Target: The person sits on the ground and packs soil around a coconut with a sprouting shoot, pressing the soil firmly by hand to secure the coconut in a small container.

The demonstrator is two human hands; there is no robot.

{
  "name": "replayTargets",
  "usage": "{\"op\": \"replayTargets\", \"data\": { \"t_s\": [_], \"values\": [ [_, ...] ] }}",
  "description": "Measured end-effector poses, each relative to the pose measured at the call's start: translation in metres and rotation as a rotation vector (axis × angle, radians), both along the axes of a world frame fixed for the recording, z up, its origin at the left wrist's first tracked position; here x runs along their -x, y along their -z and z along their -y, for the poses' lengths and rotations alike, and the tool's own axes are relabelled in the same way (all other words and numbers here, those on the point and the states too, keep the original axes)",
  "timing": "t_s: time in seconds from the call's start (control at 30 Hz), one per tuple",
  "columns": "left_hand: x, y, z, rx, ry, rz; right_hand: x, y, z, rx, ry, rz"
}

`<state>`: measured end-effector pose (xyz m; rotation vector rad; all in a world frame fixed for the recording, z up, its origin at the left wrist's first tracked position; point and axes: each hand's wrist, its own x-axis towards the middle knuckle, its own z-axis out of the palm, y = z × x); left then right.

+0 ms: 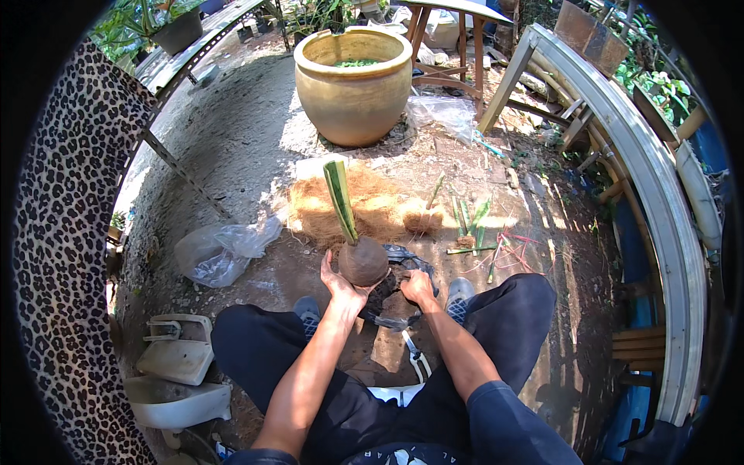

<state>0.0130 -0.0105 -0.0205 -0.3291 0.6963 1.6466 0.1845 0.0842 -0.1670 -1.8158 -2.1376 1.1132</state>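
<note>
My left hand (344, 288) holds a round ball of brown soil (363, 261) from its left side and below. A thick green, yellow-edged leaf cutting (340, 200) stands upright out of the ball. My right hand (418, 287) is at the right part of a black plastic bag (397, 321) of dark soil, its fingers curled; whether they hold soil is hidden. Pruning shears (417, 356) with pale handles lie on the ground between my legs. Beyond the ball lies a heap of coconut fibre (372, 197), with a fibre-wrapped ball (423, 218) bearing a stem at its right.
Leaf cuttings (474, 218) and red string (514, 247) lie on the right. Clear plastic bags lie at the left (229, 250) and beyond the fibre (444, 116). A large glazed pot (353, 96) stands ahead, a metal frame (657, 192) curves along the right, and a white basin (177, 404) sits lower left.
</note>
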Motion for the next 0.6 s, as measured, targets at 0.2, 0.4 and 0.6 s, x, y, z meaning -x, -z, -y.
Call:
{"op": "replayTargets", "data": {
  "t_s": [0.2,0.4,0.6],
  "values": [
    [-0.004,0.014,-0.003,-0.019,-0.076,-0.019,-0.005,-0.018,-0.009,0.522,0.381,-0.566],
    [-0.007,0.019,-0.01,0.094,-0.062,-0.075,-0.02,-0.06,0.0,0.759,0.279,-0.845],
    [-0.008,0.015,-0.01,0.112,-0.059,-0.056,-0.018,-0.07,0.004,0.793,0.254,-0.987]
  ]
}}
